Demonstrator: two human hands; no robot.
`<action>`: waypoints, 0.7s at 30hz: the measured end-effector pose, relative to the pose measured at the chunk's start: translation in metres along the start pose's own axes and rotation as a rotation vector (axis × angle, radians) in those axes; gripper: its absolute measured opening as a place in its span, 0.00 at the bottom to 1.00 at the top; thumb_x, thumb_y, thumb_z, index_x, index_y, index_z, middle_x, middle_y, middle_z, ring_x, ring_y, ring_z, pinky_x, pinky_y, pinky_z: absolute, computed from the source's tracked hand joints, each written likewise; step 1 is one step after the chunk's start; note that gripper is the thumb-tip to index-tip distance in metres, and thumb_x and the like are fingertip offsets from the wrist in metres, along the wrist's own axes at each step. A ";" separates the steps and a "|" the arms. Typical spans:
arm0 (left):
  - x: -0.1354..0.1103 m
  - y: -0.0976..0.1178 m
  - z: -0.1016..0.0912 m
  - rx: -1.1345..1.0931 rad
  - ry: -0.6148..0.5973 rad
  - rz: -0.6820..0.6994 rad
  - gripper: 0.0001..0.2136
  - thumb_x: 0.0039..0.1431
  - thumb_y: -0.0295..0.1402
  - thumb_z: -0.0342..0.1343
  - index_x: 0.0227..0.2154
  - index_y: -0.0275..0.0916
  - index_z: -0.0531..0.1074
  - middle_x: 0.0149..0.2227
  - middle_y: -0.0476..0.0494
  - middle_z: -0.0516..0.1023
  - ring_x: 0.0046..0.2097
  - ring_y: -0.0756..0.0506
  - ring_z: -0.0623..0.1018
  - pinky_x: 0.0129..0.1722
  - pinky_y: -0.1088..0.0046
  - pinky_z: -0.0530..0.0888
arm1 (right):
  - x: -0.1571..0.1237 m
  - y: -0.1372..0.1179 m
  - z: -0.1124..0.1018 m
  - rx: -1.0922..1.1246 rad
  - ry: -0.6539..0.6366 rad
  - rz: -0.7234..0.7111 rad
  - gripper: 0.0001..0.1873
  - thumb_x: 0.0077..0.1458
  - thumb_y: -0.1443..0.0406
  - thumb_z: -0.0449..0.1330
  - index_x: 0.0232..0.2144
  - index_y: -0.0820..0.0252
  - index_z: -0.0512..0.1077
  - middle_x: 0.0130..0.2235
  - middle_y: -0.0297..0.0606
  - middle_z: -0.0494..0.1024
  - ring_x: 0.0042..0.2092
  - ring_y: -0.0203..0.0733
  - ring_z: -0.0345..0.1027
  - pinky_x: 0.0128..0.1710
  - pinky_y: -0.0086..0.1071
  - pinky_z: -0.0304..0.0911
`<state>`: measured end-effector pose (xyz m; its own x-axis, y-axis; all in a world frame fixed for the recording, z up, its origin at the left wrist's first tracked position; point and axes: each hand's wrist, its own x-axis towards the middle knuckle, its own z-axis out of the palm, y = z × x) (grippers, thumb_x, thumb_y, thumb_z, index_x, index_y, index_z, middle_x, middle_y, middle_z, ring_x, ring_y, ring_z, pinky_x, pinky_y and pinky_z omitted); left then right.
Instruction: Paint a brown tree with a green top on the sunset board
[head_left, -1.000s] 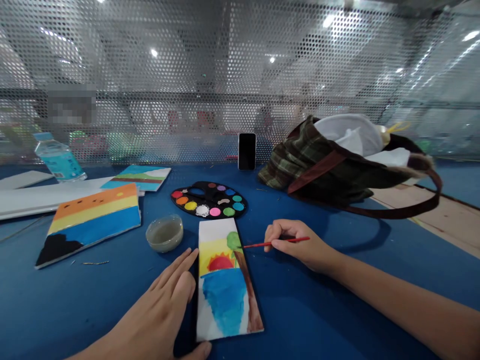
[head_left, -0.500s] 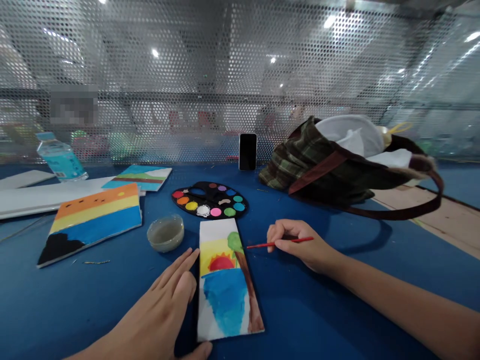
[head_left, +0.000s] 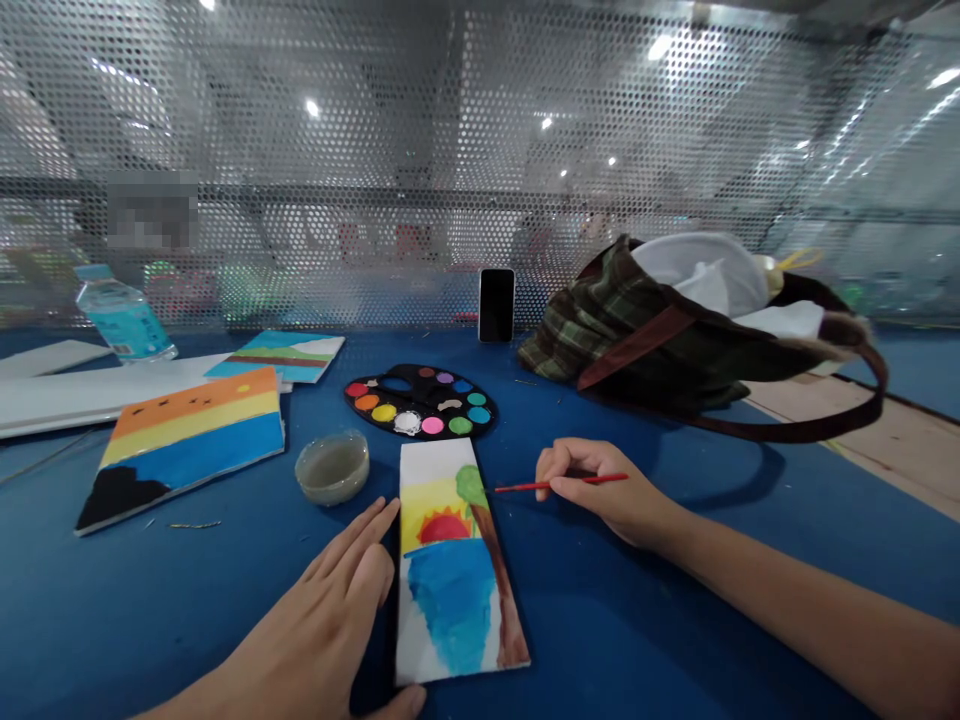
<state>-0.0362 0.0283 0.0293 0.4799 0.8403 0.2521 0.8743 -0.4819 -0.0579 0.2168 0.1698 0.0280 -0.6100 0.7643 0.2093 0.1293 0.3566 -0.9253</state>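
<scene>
Head view: red paintbrush pinched in right hand, tip just right of long painted panel, lying near-far; left hand held open beside left edge.

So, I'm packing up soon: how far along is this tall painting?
The red sun, yellow sky, blue area and brown trunk look done on the tall panel. The right hand holds a red-handled brush beside the green treetop. Still bare white: the top and lower left corner.
</scene>
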 end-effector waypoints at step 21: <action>0.002 0.001 0.004 -0.031 0.034 -0.009 0.24 0.48 0.46 0.50 0.41 0.30 0.63 0.51 0.24 0.61 0.51 0.33 0.63 0.40 0.59 0.71 | 0.002 -0.008 0.003 -0.211 0.050 0.133 0.04 0.48 0.67 0.55 0.24 0.61 0.68 0.29 0.36 0.74 0.32 0.36 0.65 0.31 0.29 0.58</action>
<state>-0.0344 0.0307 0.0261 0.4687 0.8359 0.2856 0.8757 -0.4822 -0.0259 0.2120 0.1671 0.0345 -0.5379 0.8357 0.1108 0.3690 0.3516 -0.8603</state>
